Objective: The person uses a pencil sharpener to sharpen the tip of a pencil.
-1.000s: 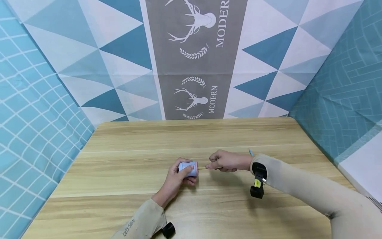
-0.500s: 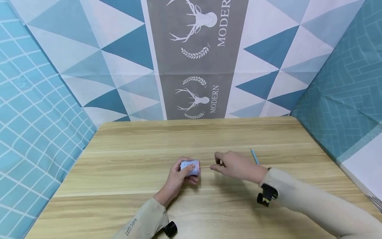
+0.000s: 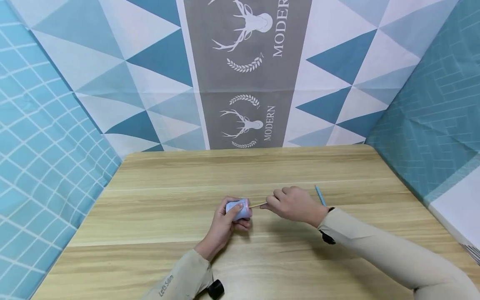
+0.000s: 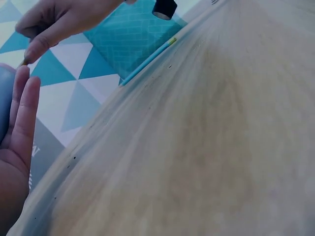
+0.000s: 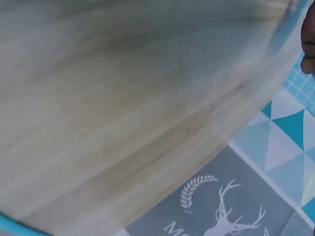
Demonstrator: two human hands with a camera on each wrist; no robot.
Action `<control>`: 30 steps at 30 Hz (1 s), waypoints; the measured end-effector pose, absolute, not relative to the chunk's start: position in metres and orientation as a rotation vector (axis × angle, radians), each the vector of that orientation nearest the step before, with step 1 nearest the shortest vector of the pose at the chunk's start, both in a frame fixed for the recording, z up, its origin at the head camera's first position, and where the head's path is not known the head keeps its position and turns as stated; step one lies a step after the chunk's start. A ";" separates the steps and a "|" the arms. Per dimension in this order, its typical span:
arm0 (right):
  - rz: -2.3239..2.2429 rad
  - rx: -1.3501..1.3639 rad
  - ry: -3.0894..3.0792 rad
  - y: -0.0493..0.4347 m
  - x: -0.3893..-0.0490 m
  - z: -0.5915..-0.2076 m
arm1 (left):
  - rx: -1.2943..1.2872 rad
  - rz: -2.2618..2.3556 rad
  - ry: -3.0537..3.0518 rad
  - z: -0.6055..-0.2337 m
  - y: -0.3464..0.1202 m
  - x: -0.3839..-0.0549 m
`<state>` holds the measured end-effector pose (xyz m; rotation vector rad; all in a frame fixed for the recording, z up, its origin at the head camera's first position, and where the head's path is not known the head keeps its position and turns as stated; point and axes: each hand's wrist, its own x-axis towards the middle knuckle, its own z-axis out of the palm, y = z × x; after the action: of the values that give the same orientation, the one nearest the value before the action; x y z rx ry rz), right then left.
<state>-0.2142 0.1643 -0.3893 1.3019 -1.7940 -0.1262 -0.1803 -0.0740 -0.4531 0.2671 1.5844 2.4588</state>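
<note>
In the head view my left hand grips a small pale-blue pencil sharpener with a pink end, thumb across its top. A thin yellowish pencil runs from that pink end to my right hand, whose fingers pinch its other end. The pencil's tip at the sharpener is hidden. From the left wrist, the sharpener shows only partly at the left edge, beside my left fingers; the right hand is above. In the right wrist view a dark bit of a hand shows at the edge.
A light-blue pencil lies on the wooden table, just behind my right wrist. Patterned cloth walls stand at the back and sides. A white surface borders the table at the right.
My right hand has turned at the wrist, its knuckles now higher, and the pencil slants upward toward it. The sharpener has tilted slightly in my left hand. More of the blue pencil shows than one second ago.
</note>
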 end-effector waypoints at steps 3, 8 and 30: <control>-0.040 1.305 -1.841 0.161 -0.216 -0.391 | 0.216 2.490 1.548 -0.455 -0.071 -0.180; 0.202 1.297 -2.256 0.159 -0.209 -0.389 | 0.185 2.473 1.581 -0.454 -0.072 -0.181; 1.776 0.372 -3.681 0.159 -0.229 -0.347 | 0.394 2.367 1.715 -0.452 -0.074 -0.180</control>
<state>-0.2291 0.1587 -0.3475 0.3720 -3.6809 1.7760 -0.1800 -0.0736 -0.4515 0.3937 1.7155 2.3675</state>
